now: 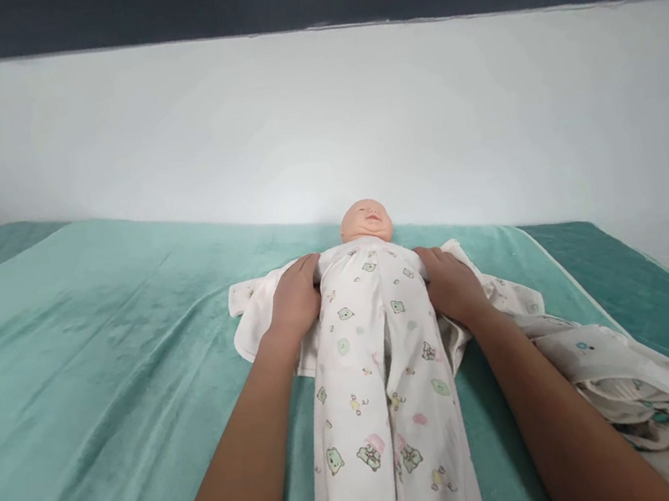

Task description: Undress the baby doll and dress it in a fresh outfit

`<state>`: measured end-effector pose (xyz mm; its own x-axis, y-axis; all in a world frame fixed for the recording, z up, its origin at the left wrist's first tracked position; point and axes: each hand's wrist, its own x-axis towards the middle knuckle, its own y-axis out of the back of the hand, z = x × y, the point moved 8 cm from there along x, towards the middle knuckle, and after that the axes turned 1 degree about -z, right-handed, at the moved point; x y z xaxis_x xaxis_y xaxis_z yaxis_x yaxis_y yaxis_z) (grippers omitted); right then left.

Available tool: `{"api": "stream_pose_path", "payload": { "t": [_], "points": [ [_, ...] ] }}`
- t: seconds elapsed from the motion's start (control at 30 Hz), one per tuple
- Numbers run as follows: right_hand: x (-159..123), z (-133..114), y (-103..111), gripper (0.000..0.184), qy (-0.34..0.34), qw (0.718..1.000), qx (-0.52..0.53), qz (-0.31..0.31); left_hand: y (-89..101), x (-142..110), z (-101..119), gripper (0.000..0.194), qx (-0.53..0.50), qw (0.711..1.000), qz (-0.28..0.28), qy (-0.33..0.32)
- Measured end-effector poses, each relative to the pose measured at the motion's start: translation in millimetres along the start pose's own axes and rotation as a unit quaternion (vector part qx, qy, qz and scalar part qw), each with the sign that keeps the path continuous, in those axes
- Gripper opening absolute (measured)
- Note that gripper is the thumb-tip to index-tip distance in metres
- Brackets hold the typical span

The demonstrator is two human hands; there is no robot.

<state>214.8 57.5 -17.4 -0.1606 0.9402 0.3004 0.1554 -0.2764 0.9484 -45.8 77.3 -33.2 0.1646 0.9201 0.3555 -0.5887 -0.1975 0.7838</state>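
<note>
A baby doll [366, 221] lies on its back, head toward the wall. White baby trousers [381, 345] printed with green bears cover its front from the chest down, the legs stretched toward me. My left hand [297, 297] is closed at the left side of the trousers' top, fingertips partly hidden in the cloth. At the opposite side my right hand [451, 287] grips the same top edge, its fingers bent inward. Under the doll a white baby shirt [255, 322] is spread, its sleeves sticking out on both sides. The doll's arms and legs are hidden.
A crumpled pile of white printed cloth [636, 389] lies at the right, beside my right forearm. Light green velvety bedding [102, 347] covers the surface, with a darker green strip [644, 278] at the right. A white wall [289, 122] stands behind the doll's head.
</note>
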Motion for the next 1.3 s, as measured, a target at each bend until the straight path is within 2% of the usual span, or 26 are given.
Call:
{"api": "stream_pose_path", "payload": {
  "t": [0.33,0.57,0.77,0.87,0.97,1.07,1.1,1.17,1.23,1.3],
  "points": [
    [-14.5,10.2,3.2,0.058,0.037,0.999,0.008,0.038,2.9,0.1,-0.9,0.057,0.0,1.0,0.012,-0.005],
    [-21.0,32.7,4.6,0.053,-0.039,0.999,-0.03,0.011,4.2,0.5,-0.3,0.058,0.009,1.0,0.004,-0.005],
    [-18.9,29.2,6.3,0.057,-0.041,0.999,0.011,0.018,5.3,-1.1,8.1,0.05,0.042,0.999,0.021,0.008],
    [-16.9,4.8,30.4,0.054,-0.031,0.994,0.071,0.073,4.9,-1.5,11.4,0.042,0.055,0.998,0.021,0.014],
    [-6.9,-45.1,61.9,0.046,-0.015,0.979,0.162,0.126,4.3,-1.2,11.4,0.04,0.069,0.997,0.017,0.016],
    [19.6,-120.6,69.3,0.043,0.053,0.973,0.214,0.068,3.4,-0.9,9.9,0.037,0.062,0.998,0.017,0.008],
    [29.8,-144.9,66.3,0.043,0.074,0.975,0.204,0.039,3.6,-1.0,9.3,0.034,0.055,0.998,0.02,0.004],
    [47.7,-185.1,45.1,0.037,0.112,0.982,0.132,-0.074,5.0,-1.1,7.3,0.028,0.042,0.999,0.032,0.003],
    [58.5,-200.4,21.7,0.03,0.115,0.979,0.033,-0.163,6.1,-0.7,5.2,0.025,0.035,0.999,0.037,0.004],
    [62.5,-199.6,8.8,0.027,0.124,0.973,-0.042,-0.191,6.1,0.2,4.0,0.027,0.031,0.999,0.03,0.0]
  ]
}}
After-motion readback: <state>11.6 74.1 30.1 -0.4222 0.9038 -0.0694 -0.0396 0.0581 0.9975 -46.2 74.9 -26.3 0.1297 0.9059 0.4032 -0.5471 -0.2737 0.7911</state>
